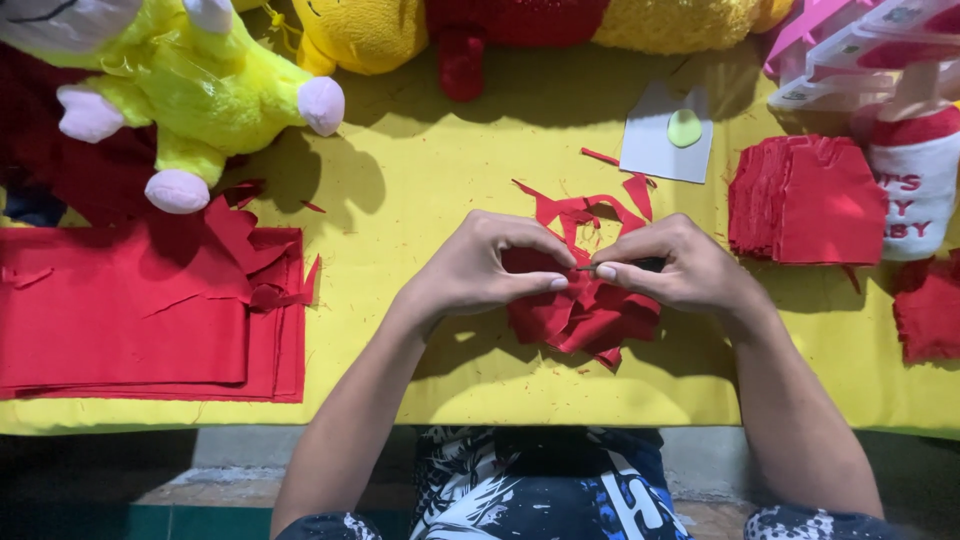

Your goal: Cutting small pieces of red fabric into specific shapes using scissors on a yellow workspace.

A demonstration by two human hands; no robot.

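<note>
Nearest the camera, both forearms reach forward over the near edge of the yellow table cover (420, 210). Left hand (480, 268): fingers curled, thumb and forefinger pinched together at the tips, which press on a small pile of red felt pieces (585, 315). Right hand (675, 265): also curled closed, thumb and forefinger clamped on a thin dark tool (590, 268); its kind is too small to tell. The tool's tip sits between the two hands, just beside the left thumb. The two hands nearly meet, fingertip to fingertip.

The felt pile lies directly under both hands and spreads toward the body below them. Just beyond the knuckles, loose red trimmings (585, 208) lie scattered.

Well left of the left hand: flat stack of red felt sheets (130, 320), top sheet torn at its far right corner. Right of the right hand: neat stack of cut red shapes (805, 200), and further right a red piece (930, 305) at the frame edge.

Beyond the right hand: grey card (660, 150) with a pale green disc (685, 128) on it.

Farthest: yellow plush toy (200, 90) with pink feet at far left, a second yellow and red plush (500, 25) at the far edge, pink boxes (860, 45) at far right.
</note>
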